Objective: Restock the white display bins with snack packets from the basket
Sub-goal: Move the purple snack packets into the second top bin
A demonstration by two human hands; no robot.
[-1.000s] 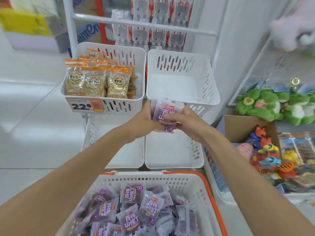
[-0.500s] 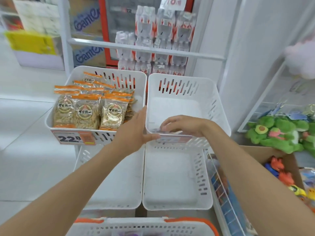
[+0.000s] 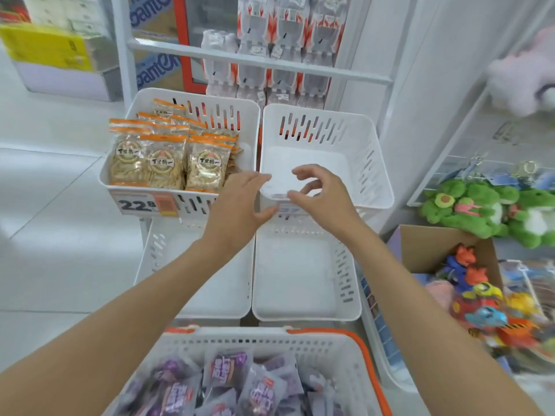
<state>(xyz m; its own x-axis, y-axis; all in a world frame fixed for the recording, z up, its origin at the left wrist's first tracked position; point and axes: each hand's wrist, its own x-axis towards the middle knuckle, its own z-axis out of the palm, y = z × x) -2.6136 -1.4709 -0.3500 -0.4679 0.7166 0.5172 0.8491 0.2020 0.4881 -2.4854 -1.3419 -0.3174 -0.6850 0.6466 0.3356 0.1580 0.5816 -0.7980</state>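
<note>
The white basket with an orange rim (image 3: 354, 340) sits at the bottom of the view, full of several purple snack packets (image 3: 228, 367). Straight ahead is the upper right white bin (image 3: 378, 175), its floor showing white. My left hand (image 3: 240, 199) hovers at this bin's front left corner with fingers straight, holding nothing. My right hand (image 3: 318, 193) is over the front rim, fingers loosely curled around nothing. A thin pale edge lies just inside the front rim; I cannot tell what it is.
The upper left bin (image 3: 144, 199) holds several orange-topped snack bags and carries a 22.8 price tag. Two lower white bins (image 3: 303, 313) sit beneath. A cardboard box of toys (image 3: 426, 244) and green plush toys (image 3: 468, 208) stand to the right.
A second ago both hands held purple packets below the upper right bin. They lowered them into its front, and now both hands have let go and lifted slightly.
</note>
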